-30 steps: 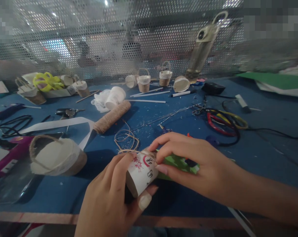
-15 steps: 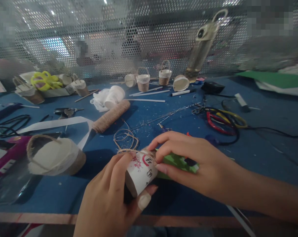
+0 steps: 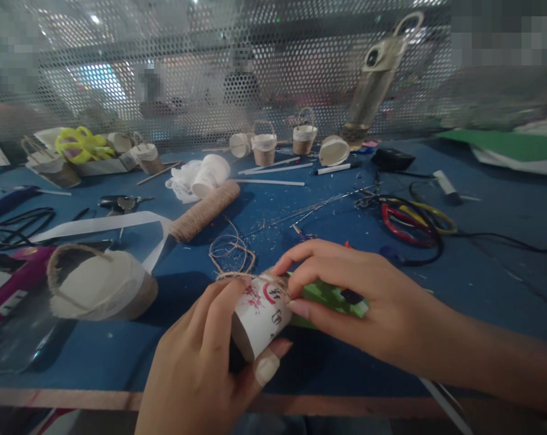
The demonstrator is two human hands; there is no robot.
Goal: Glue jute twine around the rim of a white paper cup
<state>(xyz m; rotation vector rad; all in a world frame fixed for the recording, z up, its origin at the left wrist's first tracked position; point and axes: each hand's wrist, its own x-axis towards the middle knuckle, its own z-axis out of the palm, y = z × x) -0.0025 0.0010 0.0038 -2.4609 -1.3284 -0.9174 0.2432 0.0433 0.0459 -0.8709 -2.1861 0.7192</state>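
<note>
My left hand [image 3: 205,344] is closed round a white paper cup [image 3: 262,314] lying tilted on its side, printed with red blossoms and dark characters. Its thumb bears a pale wrap or plaster. At the cup's upper right end, my right hand [image 3: 341,290] pinches brown twine [image 3: 280,283] against the cup; the fingers hide part of it. A loose length of twine [image 3: 232,251] curls over the table just beyond the cup. Under my right hand, a green sheet [image 3: 321,296] shows. Left of my hands, a twine-wrapped cup basket [image 3: 137,296] with a handle lies tipped over.
A twine roll [image 3: 205,211] and white cups [image 3: 212,174] lie ahead. Several small baskets [image 3: 264,149] line the mesh screen [image 3: 282,78], near a bottle [image 3: 373,90]. A purple glue gun [image 3: 17,284] lies left; pliers [image 3: 404,223] and cables lie right.
The view has shifted very slightly. Both hands keep nearly the same grip on the cup and twine, with no other clear movement.
</note>
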